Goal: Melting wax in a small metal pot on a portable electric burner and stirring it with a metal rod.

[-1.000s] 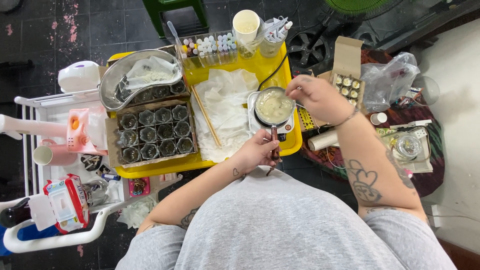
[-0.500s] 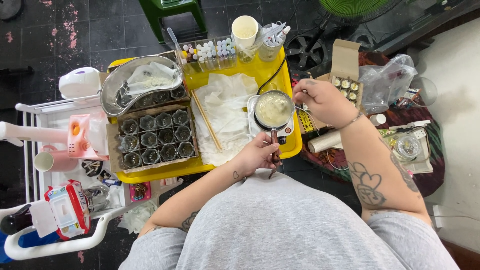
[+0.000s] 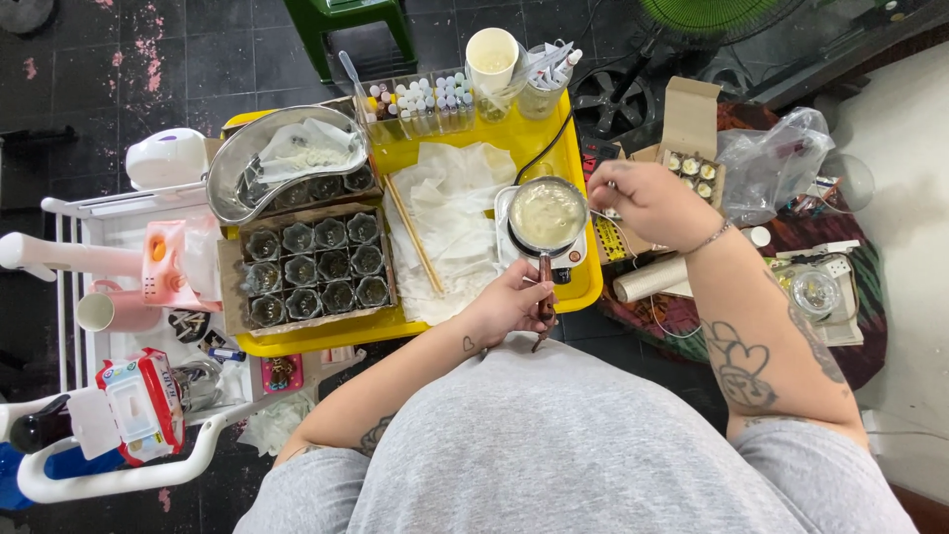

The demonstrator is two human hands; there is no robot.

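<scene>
The yellow table (image 3: 583, 282) carries the work within easy reach of the seated person. At its left a cardboard tray (image 3: 227, 297) keeps a grid of small empty cups (image 3: 316, 265) upright and together. White paper sheets (image 3: 450, 213) cover the middle, apparently to catch drips.

A small saucepan (image 3: 546, 213) of pale liquid sits on a white hotplate (image 3: 568, 259) at the table's right edge. The left hand (image 3: 509, 302) has its grip closed round the pan's wooden handle (image 3: 543, 287), apparently steadying the pan. The right hand (image 3: 647, 201) is beside the rim with its grip pinched on a thin metal stirrer (image 3: 598, 214), kept clear of the hot pan.

The stirrer's working end cannot be made out. The hotplate is mostly covered by the pan. The person's body hides the table's near edge.
</scene>
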